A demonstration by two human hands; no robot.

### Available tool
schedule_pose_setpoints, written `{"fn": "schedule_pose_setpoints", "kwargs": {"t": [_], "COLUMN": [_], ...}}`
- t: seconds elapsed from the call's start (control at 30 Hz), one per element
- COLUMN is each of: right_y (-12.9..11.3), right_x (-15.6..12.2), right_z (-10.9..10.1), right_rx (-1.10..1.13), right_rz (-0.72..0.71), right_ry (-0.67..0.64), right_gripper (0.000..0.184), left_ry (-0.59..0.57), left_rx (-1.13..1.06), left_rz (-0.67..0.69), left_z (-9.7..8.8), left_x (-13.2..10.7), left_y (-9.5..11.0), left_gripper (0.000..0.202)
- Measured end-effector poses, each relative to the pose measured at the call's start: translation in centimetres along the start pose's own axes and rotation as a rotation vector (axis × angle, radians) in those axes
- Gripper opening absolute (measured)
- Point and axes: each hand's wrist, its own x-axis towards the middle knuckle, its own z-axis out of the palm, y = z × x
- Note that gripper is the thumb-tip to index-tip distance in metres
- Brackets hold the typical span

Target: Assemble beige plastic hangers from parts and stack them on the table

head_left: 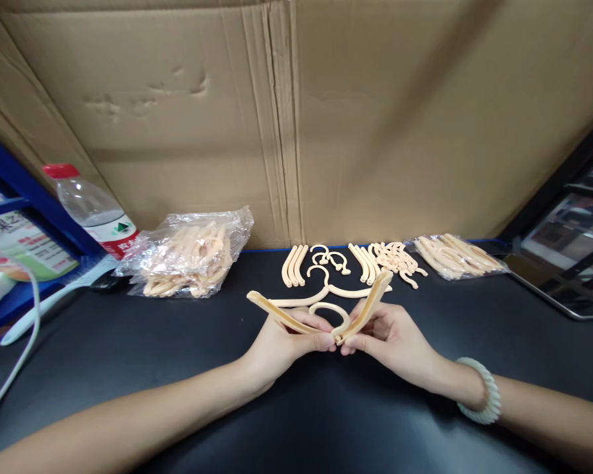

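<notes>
Between my two hands is a cream plastic folding clothes hanger (364, 313), its arms slanting up in a V with the hook curling between them. My left hand (281, 345) pinches the left arm near the joint at the bottom. On the other side, my right hand (395, 339) grips the right arm close to that same joint. The joint is partly covered by my fingertips. Just behind lies another hanger (296, 302) with its arms spread, partly hidden by the held one.
Loose arms (293, 266), more arms (363, 263), hooks (338, 261) and a pile of small pieces (395, 258) lie at the back. Bagged parts (188, 257) sit left, another bag (457, 255) right. A bottle (91, 207) and white cable (29, 336) are at left; cardboard (425, 131) stands behind.
</notes>
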Motion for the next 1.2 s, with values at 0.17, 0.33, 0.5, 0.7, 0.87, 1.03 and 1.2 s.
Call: {"fn": "schedule_pose_setpoints", "kwargs": {"t": [0.17,0.33,0.5,0.7,0.87,1.03,1.2], "right_y": [0.0,0.3,-0.5,-2.8,-3.8,-3.5,-3.3], "right_x": [0.0,0.1,0.6,1.6,1.9,1.8,1.4], "right_z": [0.3,0.6,-1.1,-7.0,-10.5,-10.8,-9.9], "right_rx": [-0.056,-0.021,-0.023,-0.149,-0.414,-0.691,-0.788], "right_rz": [-0.02,0.028,0.017,-0.047,0.03,-0.022,-0.077], "right_ry": [0.046,0.098,0.129,0.169,0.019,-0.058,-0.138], "right_gripper": [0.013,0.019,0.024,0.025,0.028,0.03,0.029], "left_ry": [0.056,0.098,0.167,0.248,0.056,-0.223,-0.421], "left_rx": [-0.017,-0.044,-0.098,-0.069,0.1,0.668,1.318], "left_rz": [0.02,-0.008,-0.09,-0.073,-0.123,0.115,0.489], "left_z": [0.4,0.7,0.5,-1.6,-4.9,-6.6,-5.7], "left_x": [-0.1,-0.2,-0.3,0.8,2.7,2.9,1.2], "left_y": [0.1,0.0,0.0,1.2,2.8,4.5,6.5], "left_gripper": [0.01,0.018,0.031,0.039,0.036,0.02,0.01]}}
